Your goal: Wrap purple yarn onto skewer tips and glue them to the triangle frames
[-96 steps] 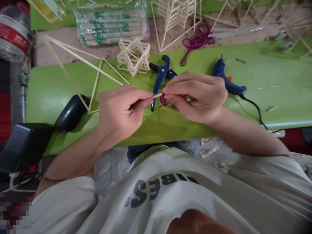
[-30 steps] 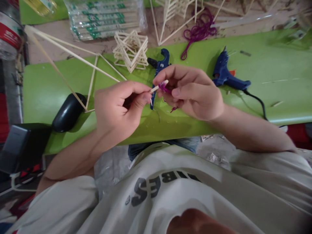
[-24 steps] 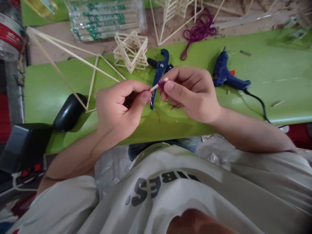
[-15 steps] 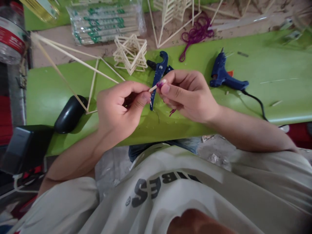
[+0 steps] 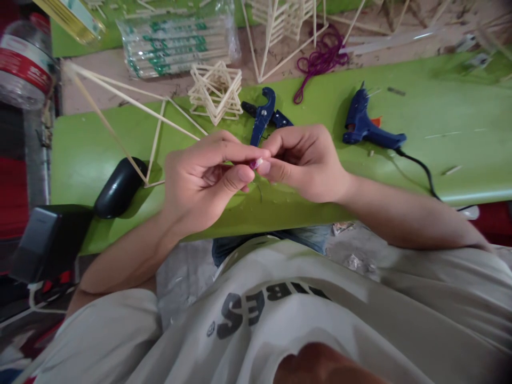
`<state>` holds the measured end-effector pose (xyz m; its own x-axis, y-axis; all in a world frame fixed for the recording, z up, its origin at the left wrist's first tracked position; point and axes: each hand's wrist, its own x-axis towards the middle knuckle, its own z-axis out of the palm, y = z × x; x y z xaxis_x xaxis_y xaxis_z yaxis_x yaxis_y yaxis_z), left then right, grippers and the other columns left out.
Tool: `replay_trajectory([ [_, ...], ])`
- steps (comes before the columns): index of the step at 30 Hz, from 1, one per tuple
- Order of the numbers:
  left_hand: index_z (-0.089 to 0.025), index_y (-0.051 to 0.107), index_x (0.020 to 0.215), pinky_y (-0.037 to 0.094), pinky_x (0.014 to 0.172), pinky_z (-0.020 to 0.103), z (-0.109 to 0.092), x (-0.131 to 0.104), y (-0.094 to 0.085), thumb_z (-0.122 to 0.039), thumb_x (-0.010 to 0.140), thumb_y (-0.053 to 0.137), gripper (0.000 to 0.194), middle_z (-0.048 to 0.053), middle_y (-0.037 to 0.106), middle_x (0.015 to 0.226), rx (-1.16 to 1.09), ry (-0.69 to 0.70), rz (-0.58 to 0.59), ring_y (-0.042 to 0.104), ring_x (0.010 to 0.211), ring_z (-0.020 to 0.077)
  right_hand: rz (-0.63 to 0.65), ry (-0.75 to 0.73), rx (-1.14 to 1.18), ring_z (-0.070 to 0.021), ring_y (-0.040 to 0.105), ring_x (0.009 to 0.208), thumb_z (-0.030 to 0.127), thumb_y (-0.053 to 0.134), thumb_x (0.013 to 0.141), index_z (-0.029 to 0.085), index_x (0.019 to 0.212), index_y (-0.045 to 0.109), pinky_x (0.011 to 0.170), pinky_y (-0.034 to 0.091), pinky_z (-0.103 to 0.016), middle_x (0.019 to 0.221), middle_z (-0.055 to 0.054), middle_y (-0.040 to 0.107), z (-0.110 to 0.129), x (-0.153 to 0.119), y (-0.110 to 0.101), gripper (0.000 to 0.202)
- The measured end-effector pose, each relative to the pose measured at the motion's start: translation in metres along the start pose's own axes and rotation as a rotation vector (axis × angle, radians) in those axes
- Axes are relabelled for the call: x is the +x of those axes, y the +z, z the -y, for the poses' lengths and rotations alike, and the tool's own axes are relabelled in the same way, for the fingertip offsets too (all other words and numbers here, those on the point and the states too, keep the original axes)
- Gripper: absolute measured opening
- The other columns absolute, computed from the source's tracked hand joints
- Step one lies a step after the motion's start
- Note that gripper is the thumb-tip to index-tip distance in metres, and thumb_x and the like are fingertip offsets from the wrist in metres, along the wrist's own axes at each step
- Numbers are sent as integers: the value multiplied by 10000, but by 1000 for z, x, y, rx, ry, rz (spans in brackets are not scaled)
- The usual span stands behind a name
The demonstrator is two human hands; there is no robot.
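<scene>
A small piece with purple thread and a whitish tip (image 5: 256, 162) sits between the fingertips of both hands, mostly covered. My left hand (image 5: 206, 178) pinches it from the left with thumb and forefinger. From the right, my right hand (image 5: 308, 165) pinches its pale end, fingers curled. The two sets of fingertips meet over the green table (image 5: 240, 221). Just behind them lies a blue cutter (image 5: 263, 114), partly covered by the hands. A star-shaped stick model (image 5: 216, 93) stands behind my left hand, and a large stick frame (image 5: 128, 98) is to its left.
A blue glue gun (image 5: 370, 122) with a black cord lies on the right. Purple cord (image 5: 322, 56), bagged sticks (image 5: 180, 45) and a stick structure (image 5: 280, 21) are at the back. At left are a black mouse-shaped object (image 5: 120, 188), a black box (image 5: 50, 242) and a bottle (image 5: 26, 66).
Both hands have shifted, with the fingertips now closer together and slightly nearer my body. The light stick seen between them earlier is now mostly hidden, as is the dangling purple thread end.
</scene>
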<state>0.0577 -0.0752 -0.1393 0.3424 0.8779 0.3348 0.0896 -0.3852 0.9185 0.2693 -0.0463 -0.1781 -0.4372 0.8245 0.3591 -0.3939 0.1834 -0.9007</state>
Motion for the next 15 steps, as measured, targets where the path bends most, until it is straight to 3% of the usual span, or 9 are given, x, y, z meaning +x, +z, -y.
replay_trajectory([
  [3, -369, 874, 1128, 636, 598, 334, -4, 0, -3, -411, 1042, 828, 107, 40, 731, 963, -24, -31, 30, 724, 775, 159, -37, -108, -120, -74, 605, 601, 483, 941, 915, 172, 856, 743, 553, 491, -191, 753, 2, 736, -1, -4, 2, 373],
  [7, -312, 841, 1053, 574, 559, 311, -13, -1, -6, -448, 1062, 790, 145, 45, 742, 977, 29, -22, 93, 701, 717, 138, 27, -247, -185, -41, 554, 588, 390, 891, 984, 145, 912, 739, 533, 420, -152, 762, 11, 735, 1, -7, 9, 298],
  [12, -235, 822, 1008, 482, 544, 292, -11, -1, -8, -386, 1057, 803, 160, 54, 714, 935, -20, -23, 105, 623, 671, 113, 47, -292, -343, -21, 388, 557, 384, 822, 1046, 120, 921, 731, 521, 320, -169, 709, 48, 599, 9, -9, 8, 306],
  [15, -196, 825, 986, 411, 534, 277, -7, 0, -11, -348, 1060, 799, 171, 71, 704, 923, -92, -75, 98, 561, 656, 99, 40, -269, -429, -29, 385, 580, 356, 749, 1094, 109, 922, 737, 558, 333, -193, 723, 38, 579, 13, -9, 4, 301],
])
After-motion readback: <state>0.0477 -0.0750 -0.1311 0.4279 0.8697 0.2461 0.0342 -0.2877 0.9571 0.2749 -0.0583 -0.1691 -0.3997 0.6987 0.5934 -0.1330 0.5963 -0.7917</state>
